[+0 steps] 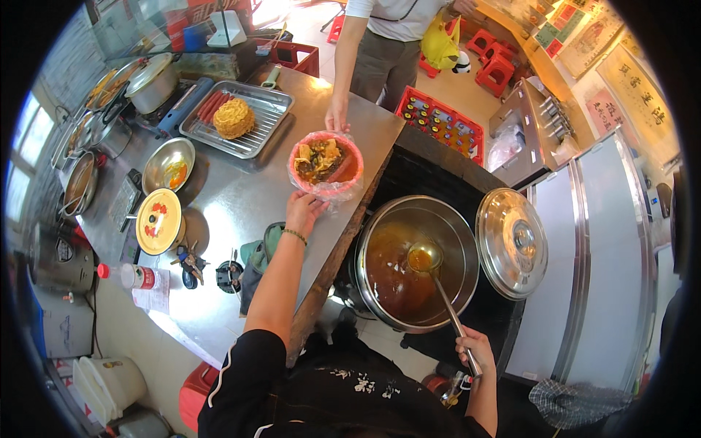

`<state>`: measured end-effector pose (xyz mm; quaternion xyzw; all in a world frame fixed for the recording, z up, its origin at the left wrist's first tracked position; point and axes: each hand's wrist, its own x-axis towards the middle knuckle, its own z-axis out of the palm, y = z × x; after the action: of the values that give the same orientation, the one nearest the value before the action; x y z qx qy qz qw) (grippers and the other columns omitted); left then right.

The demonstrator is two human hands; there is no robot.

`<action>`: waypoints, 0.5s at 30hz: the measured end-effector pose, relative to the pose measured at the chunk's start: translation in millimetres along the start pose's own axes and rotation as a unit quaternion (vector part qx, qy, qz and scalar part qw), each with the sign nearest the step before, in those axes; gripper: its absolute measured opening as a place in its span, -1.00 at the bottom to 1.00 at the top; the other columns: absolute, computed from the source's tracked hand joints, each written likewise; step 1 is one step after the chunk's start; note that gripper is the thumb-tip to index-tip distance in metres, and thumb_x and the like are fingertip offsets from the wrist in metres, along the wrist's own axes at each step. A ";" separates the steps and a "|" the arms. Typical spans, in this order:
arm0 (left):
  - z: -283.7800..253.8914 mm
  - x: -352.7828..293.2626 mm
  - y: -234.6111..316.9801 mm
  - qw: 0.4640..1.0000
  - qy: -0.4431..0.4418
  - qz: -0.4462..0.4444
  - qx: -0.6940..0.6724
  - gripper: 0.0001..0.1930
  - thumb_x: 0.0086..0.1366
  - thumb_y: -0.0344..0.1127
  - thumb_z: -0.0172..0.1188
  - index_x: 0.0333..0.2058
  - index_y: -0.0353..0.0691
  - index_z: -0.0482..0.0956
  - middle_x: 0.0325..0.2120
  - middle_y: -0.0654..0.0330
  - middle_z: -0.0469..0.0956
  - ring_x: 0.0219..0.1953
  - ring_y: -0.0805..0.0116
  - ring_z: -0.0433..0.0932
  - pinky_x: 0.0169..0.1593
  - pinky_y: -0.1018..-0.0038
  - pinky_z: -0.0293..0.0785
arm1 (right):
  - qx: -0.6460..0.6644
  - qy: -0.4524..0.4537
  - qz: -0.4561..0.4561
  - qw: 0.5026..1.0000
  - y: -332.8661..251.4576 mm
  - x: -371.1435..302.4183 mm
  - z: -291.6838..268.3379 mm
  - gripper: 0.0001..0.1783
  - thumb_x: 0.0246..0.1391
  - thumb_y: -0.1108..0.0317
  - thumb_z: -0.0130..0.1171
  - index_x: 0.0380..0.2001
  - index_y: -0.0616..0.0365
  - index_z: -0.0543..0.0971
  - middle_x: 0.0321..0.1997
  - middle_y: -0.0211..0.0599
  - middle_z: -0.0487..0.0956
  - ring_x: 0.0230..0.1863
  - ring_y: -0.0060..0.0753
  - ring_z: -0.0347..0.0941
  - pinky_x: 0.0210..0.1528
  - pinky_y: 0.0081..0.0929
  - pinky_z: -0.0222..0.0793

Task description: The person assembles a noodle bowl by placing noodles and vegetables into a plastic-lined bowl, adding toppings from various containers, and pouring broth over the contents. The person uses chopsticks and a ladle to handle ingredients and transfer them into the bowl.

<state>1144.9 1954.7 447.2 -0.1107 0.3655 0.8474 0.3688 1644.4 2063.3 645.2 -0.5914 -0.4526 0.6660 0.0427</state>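
A red bowl (353, 181) lined with a clear plastic bag holds dark greens, pale pieces and reddish broth. My left hand (301, 212) grips its near side at the plastic. Another person's hand (336, 118) touches the far rim. My right hand (475, 352) is closed around the handle of a long metal ladle (449, 310). The ladle's cup sits in the brown broth of a large steel pot (367, 266), to the right of the steel table (241, 191). The pot's lid (514, 244) lies just to its right.
On the table are a metal tray (255, 142) with sausages and a fried noodle cake, a steel bowl (155, 174), a yellow lidded pot (175, 219), keys (189, 264) and a plastic bottle (135, 276). A red bottle crate (473, 157) stands beyond the pot.
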 end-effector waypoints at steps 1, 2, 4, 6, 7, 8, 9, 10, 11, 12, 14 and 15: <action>-0.9 2.5 -0.7 1.000 -0.003 0.008 0.001 -0.77 0.24 -0.56 0.04 -0.13 -0.32 0.30 -0.18 0.01 0.49 -0.23 0.12 0.58 -0.16 0.19 0.65 | -0.004 -0.004 0.004 1.000 -3.3 3.7 -2.4 -0.63 -0.02 0.58 0.10 -0.06 0.24 0.53 -0.66 -0.38 0.45 -0.80 -0.63 0.31 -0.81 -0.72 0.15; -0.1 5.6 -2.3 1.000 0.005 0.010 0.003 -0.78 0.24 -0.57 0.04 -0.14 -0.31 0.30 -0.20 0.01 0.50 -0.24 0.13 0.58 -0.17 0.19 0.66 | -0.017 -0.007 0.005 1.000 -8.4 7.1 -3.6 -0.60 -0.02 0.57 0.11 -0.04 0.24 0.53 -0.66 -0.39 0.45 -0.80 -0.63 0.31 -0.81 -0.72 0.15; 12.9 9.7 -4.5 1.000 0.018 0.015 0.003 -0.78 0.23 -0.58 0.04 -0.16 -0.30 0.30 -0.22 0.01 0.51 -0.26 0.14 0.59 -0.19 0.20 0.66 | -0.043 -0.010 0.008 0.999 -19.1 12.9 -3.8 -0.55 -0.03 0.55 0.11 0.02 0.23 0.52 -0.65 -0.39 0.45 -0.80 -0.63 0.32 -0.81 -0.72 0.15; 20.5 16.0 -5.4 0.999 0.018 0.025 -0.008 -0.78 0.23 -0.58 0.05 -0.15 -0.29 0.31 -0.23 0.02 0.51 -0.26 0.16 0.58 -0.18 0.21 0.66 | -0.045 -0.017 0.013 0.999 -21.6 22.5 -10.4 -0.53 -0.04 0.56 0.11 0.03 0.23 0.52 -0.65 -0.40 0.45 -0.80 -0.64 0.32 -0.80 -0.71 0.16; 23.2 19.9 -5.9 0.999 0.018 0.031 -0.014 -0.77 0.23 -0.58 0.05 -0.15 -0.29 0.31 -0.23 0.03 0.51 -0.26 0.17 0.58 -0.18 0.21 0.66 | -0.052 -0.022 0.016 0.998 -25.7 26.6 -11.3 -0.53 -0.04 0.56 0.11 0.03 0.22 0.52 -0.65 -0.41 0.46 -0.80 -0.64 0.31 -0.80 -0.71 0.17; 26.0 24.5 -5.2 0.999 0.023 0.033 -0.010 -0.77 0.22 -0.58 0.06 -0.14 -0.29 0.31 -0.24 0.04 0.51 -0.27 0.19 0.58 -0.19 0.22 0.66 | -0.059 -0.027 0.017 0.998 -29.3 30.5 -12.1 -0.52 -0.05 0.57 0.10 0.03 0.21 0.52 -0.65 -0.41 0.46 -0.80 -0.65 0.31 -0.80 -0.71 0.17; 31.7 30.9 -6.3 0.999 0.026 0.032 -0.005 -0.76 0.22 -0.57 0.06 -0.14 -0.28 0.31 -0.25 0.06 0.51 -0.27 0.20 0.58 -0.19 0.22 0.66 | -0.073 -0.020 0.017 0.997 -30.0 34.1 -13.2 -0.52 -0.06 0.58 0.10 0.03 0.21 0.53 -0.65 -0.42 0.46 -0.80 -0.65 0.31 -0.80 -0.70 0.18; 34.6 36.4 -5.5 0.999 0.032 0.037 -0.003 -0.75 0.22 -0.57 0.07 -0.13 -0.27 0.32 -0.25 0.07 0.51 -0.27 0.22 0.58 -0.19 0.23 0.66 | -0.092 -0.027 0.009 0.995 -32.1 40.2 -13.0 -0.50 -0.08 0.59 0.09 0.03 0.22 0.53 -0.65 -0.42 0.46 -0.79 -0.64 0.31 -0.79 -0.69 0.20; 41.5 42.3 -8.3 0.999 0.026 0.036 -0.004 -0.76 0.23 -0.57 0.06 -0.13 -0.27 0.32 -0.23 0.06 0.49 -0.25 0.20 0.57 -0.16 0.21 0.65 | -0.128 -0.017 -0.013 0.992 -27.3 42.1 -13.5 -0.48 -0.10 0.61 0.08 0.04 0.23 0.53 -0.65 -0.42 0.45 -0.77 -0.63 0.32 -0.78 -0.67 0.21; 47.6 53.1 -13.9 0.999 0.022 0.039 -0.004 -0.77 0.24 -0.57 0.05 -0.13 -0.28 0.33 -0.21 0.06 0.48 -0.22 0.19 0.57 -0.13 0.18 0.64 | -0.170 -0.005 -0.035 0.985 -22.1 45.5 -14.1 -0.47 -0.12 0.63 0.07 0.04 0.24 0.53 -0.65 -0.43 0.45 -0.76 -0.62 0.33 -0.78 -0.65 0.23; 56.7 64.6 -14.9 0.999 0.015 0.047 -0.010 -0.74 0.22 -0.56 0.07 -0.11 -0.26 0.34 -0.22 0.10 0.48 -0.26 0.25 0.56 -0.16 0.22 0.64 | -0.235 0.014 -0.054 0.970 -14.7 48.3 -13.9 -0.42 -0.15 0.66 0.06 0.06 0.27 0.52 -0.65 -0.43 0.44 -0.75 -0.60 0.34 -0.77 -0.62 0.26; 61.2 66.8 -13.9 0.999 0.008 0.050 -0.018 -0.71 0.21 -0.54 0.10 -0.10 -0.24 0.34 -0.26 0.14 0.49 -0.31 0.33 0.55 -0.22 0.30 0.65 | -0.272 0.021 -0.062 0.960 -14.0 49.1 -13.0 -0.40 -0.17 0.68 0.06 0.08 0.28 0.50 -0.65 -0.42 0.44 -0.74 -0.59 0.34 -0.76 -0.61 0.27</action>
<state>1112.8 2040.3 452.5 -0.1063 0.3580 0.8704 0.3209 1633.8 2107.8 619.0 -0.5654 -0.6516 0.5009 -0.0691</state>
